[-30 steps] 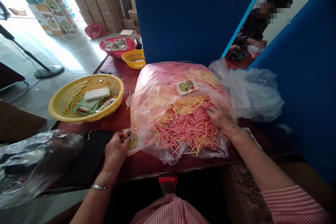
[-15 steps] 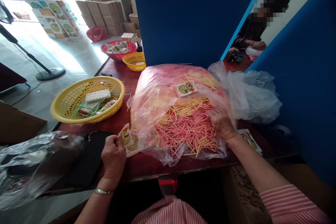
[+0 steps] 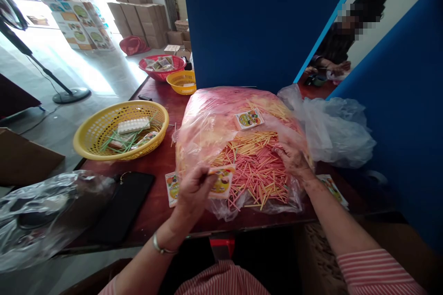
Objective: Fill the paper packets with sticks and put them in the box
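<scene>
My left hand is closed on a small printed packet with a yellow-green cartoon design, held over the front left of the open plastic bag. Thin pink and yellow sticks fill the bag in a loose heap. At the heap's right side, my right hand pinches its fingers together on what look like pink sticks, mostly hidden by the fingers. A similar packet lies on the table beside my left hand. Another packet rests on top of the bag.
A yellow basket with green sticks and packets stands at left. Near it lie a black phone-like slab and a clear plastic bag. Crumpled plastic sits at right by a blue partition. Another person works beyond the opening.
My left hand has lifted a packet off the table and moved right with it to the bag's front. The packet beneath now shows. My right hand's fingers have drawn together at the heap.
</scene>
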`<state>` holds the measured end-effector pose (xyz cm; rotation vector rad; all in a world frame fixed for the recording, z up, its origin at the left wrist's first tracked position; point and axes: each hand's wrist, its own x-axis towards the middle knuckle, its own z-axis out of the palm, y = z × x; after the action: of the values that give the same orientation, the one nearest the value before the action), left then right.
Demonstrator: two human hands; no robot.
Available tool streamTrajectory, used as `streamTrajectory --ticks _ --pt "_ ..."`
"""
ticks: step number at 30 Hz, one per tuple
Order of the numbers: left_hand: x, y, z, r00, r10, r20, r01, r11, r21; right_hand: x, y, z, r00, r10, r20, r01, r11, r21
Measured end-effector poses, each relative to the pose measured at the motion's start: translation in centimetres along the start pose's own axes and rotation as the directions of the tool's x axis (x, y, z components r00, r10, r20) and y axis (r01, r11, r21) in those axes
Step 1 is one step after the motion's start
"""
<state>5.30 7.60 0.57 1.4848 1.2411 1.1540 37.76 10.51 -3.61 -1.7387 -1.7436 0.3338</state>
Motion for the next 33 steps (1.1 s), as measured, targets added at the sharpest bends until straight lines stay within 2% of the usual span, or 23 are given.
streamTrajectory --ticks 2,4,6,7,9,11,13,15,18,22,28,33 --pt "-0.1 -0.6 1.8 0.979 0.185 0.085 -0.196 0.967 0.16 0.0 -0.7 0.1 0.998 -0.001 -0.07 0.001 1.0 0.001" --pt "-0.1 -1.2 3.3 0.926 0.344 0.159 -0.375 0.892 0.253 -0.2 -2.3 0.2 0.981 0.037 -0.189 -0.025 0.997 0.067" --pt "-0.1 -1.8 4.3 0.875 0.442 0.197 -0.482 0.832 0.275 -0.5 -4.6 0.2 0.954 0.122 -0.273 -0.033 0.95 0.31" --pt "0.0 -2.0 4.8 0.862 0.461 0.209 -0.505 0.818 0.277 -0.7 -5.9 0.3 0.946 0.174 -0.275 -0.022 0.877 0.48" --pt "-0.1 -2.1 5.4 0.862 0.449 0.235 -0.502 0.819 0.277 -1.1 -8.7 0.4 0.948 0.236 -0.212 0.017 0.629 0.777" --pt "-0.2 -2.1 5.9 0.889 0.374 0.263 -0.44 0.857 0.269 -1.7 -11.0 0.6 0.964 0.226 -0.14 0.041 0.396 0.918" --pt "-0.4 -2.0 6.2 0.925 0.268 0.268 -0.335 0.909 0.247 -2.2 -12.4 1.0 0.974 0.206 -0.094 0.04 0.254 0.966" --pt "-0.6 -2.0 6.4 0.949 0.163 0.27 -0.223 0.952 0.211 -2.7 -13.0 1.6 0.975 0.218 -0.052 0.013 0.178 0.984" --pt "-0.6 -2.0 6.4 0.963 0.076 0.26 -0.12 0.98 0.158 -3.4 -13.0 2.5 0.967 0.252 0.03 -0.064 0.131 0.989" --pt "-0.6 -2.2 6.4 0.97 0.046 0.24 -0.079 0.988 0.131 -4.0 -13.0 3.3 0.962 0.25 0.109 -0.14 0.112 0.984" --pt "-0.4 -2.0 6.1 0.938 0.049 0.343 -0.119 0.975 0.187 -3.7 -12.8 3.2 0.96 0.268 0.084 -0.128 0.151 0.98" --pt "-0.5 -2.1 6.1 0.939 -0.044 0.342 0.008 0.994 0.106 -3.7 -12.8 3.2 0.965 0.252 0.072 -0.11 0.138 0.984"
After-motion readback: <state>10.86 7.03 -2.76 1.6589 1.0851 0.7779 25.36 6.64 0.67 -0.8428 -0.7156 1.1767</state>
